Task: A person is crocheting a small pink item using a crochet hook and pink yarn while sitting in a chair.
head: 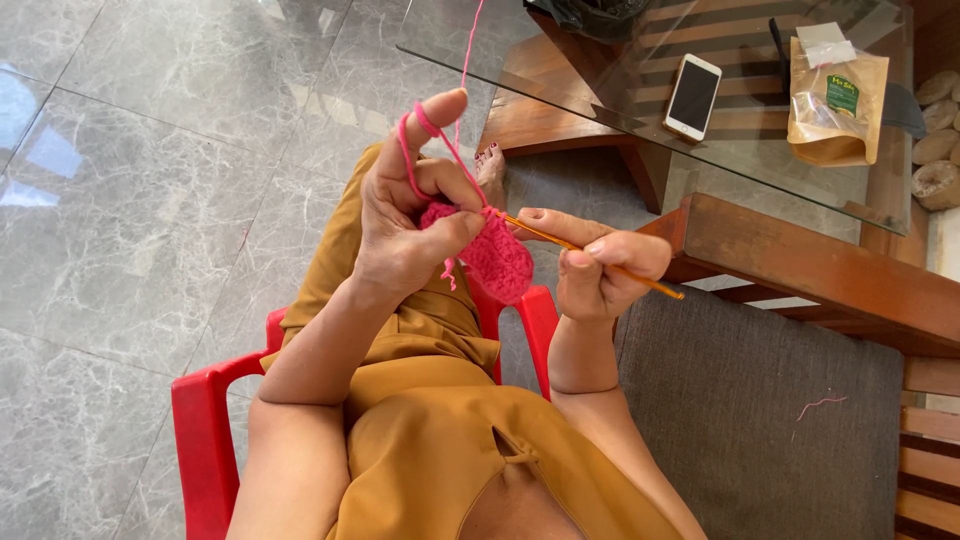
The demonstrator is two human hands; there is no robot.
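A small pink crochet piece [495, 262] hangs between the two hands, over the person's lap. The left hand [410, 215] pinches its upper edge between thumb and middle fingers, wrist bent upward, forearm rising from the lower left. Its index finger stands straight up with pink yarn [428, 122] looped round it; the strand runs on upward past the fingertip and out of view. The right hand [600, 265] is closed around an orange crochet hook [590, 259], thumb and forefinger lying along the shaft, palm turned down; the hook's tip meets the top of the pink piece just beside the left thumb, and its tail sticks out past the right hand's outer side.

Below the hands are mustard-coloured clothes and a red plastic chair [205, 420]. Beyond the right hand stands a glass-topped wooden table [600, 95] bearing a white phone [692, 96] and a brown paper pouch [835, 100]. Under the right forearm lies a grey cushion [760, 420] with a pink yarn scrap [820, 404] on it.
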